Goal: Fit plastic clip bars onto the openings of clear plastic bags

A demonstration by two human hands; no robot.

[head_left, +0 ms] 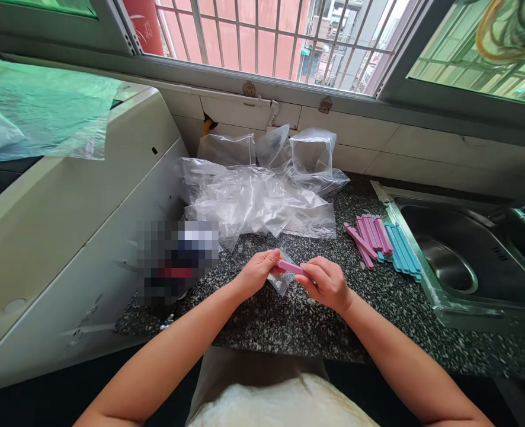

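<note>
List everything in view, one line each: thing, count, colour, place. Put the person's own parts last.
pink clip: one, pink, held between both hands
small bag: one, clear, under the clip
loose clips: a pile, pink and blue, on the counter beside the sink
plastic bags: a heap, clear, at the back of the counter
counter: one, speckled black
sink: one, steel, at right
white appliance: one, at left
window: barred, above
left hand: holds clip and bag
right hand: holds clip

Speckled counter by a window
Clear bags heaped far; pink clips and blue clips beside the right-hand steel sink.
</note>
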